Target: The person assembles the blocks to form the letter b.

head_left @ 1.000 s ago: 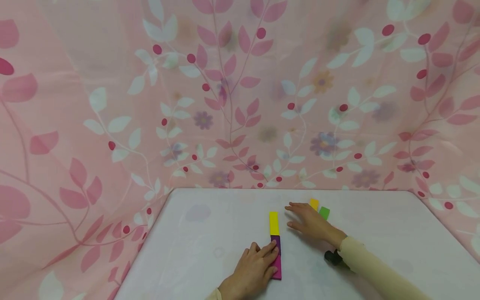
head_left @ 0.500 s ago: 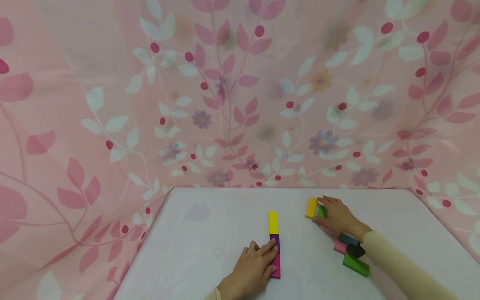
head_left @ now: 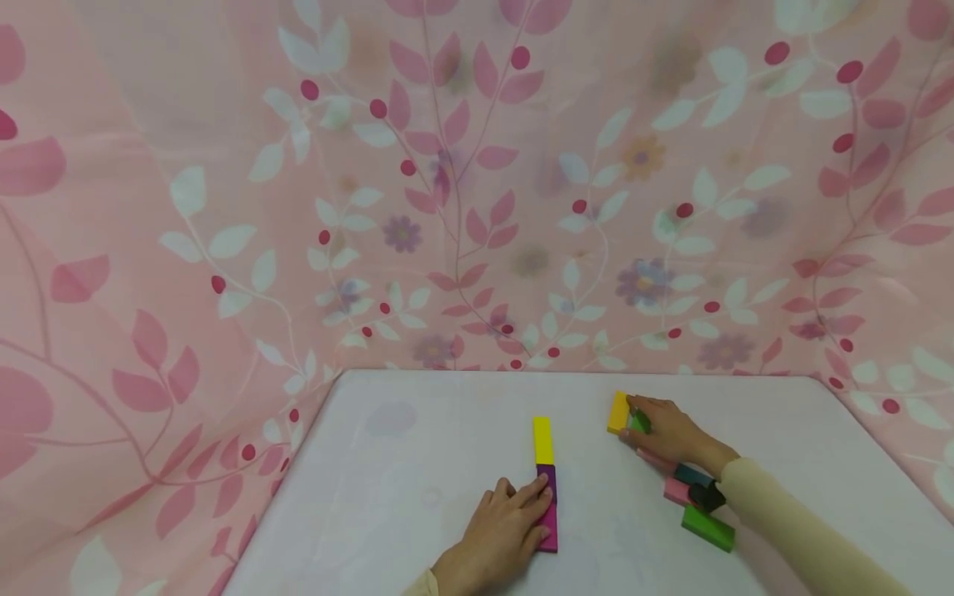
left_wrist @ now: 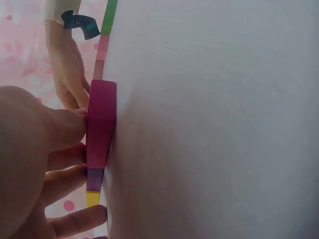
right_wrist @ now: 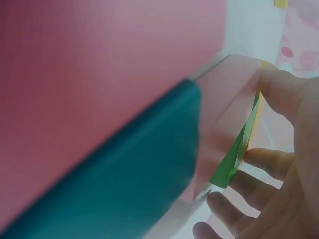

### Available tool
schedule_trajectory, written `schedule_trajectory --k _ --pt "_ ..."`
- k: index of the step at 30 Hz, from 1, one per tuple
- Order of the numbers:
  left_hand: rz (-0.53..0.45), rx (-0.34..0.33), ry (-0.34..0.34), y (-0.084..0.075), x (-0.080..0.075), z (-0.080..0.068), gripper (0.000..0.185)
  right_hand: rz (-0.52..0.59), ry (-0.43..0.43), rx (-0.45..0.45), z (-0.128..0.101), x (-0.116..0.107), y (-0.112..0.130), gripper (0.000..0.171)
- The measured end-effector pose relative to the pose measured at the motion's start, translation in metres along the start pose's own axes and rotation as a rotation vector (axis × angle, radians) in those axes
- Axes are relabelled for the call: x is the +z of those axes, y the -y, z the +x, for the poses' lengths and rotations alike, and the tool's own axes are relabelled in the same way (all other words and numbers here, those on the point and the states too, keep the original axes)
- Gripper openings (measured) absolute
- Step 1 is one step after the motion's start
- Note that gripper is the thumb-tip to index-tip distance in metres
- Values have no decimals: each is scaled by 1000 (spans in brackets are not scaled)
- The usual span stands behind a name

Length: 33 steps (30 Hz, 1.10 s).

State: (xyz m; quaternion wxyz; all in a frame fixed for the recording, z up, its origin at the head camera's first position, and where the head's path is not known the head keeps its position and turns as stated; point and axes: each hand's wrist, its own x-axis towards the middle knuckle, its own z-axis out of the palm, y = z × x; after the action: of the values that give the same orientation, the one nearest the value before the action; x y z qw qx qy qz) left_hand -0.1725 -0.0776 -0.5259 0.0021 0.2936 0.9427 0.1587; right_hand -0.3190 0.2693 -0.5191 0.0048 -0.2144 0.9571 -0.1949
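Risk: row of blocks could skew if the left hand (head_left: 501,534) shifts while pressing. It lies flat, fingers straight on the magenta block (head_left: 550,530) and purple block (head_left: 547,478), yellow block (head_left: 543,440) beyond. Right hand (head_left: 668,435), outstretched farther back on the table (head_left: 417,463), pinches a light-green block (head_left: 639,421) beside an orange-yellow block (head_left: 618,412); a knock could topple either.

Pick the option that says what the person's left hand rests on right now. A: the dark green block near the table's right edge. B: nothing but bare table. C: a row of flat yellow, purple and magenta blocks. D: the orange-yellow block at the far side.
C: the left hand lies with its fingers against the magenta block at the near end of the row, below the purple block and yellow block.
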Motion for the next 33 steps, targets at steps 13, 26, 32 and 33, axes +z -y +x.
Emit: schedule_trajectory --k 13,26,32,33 --pt "14 9 -19 0 2 0 48 36 14 -47 7 -7 5 75" --pt "26 5 -11 0 2 1 47 24 17 -79 23 -6 22 71" --pt "28 -1 0 0 2 1 47 9 20 -70 36 2 33 71" --pt "29 0 -1 0 2 1 47 8 18 -74 38 3 34 71"
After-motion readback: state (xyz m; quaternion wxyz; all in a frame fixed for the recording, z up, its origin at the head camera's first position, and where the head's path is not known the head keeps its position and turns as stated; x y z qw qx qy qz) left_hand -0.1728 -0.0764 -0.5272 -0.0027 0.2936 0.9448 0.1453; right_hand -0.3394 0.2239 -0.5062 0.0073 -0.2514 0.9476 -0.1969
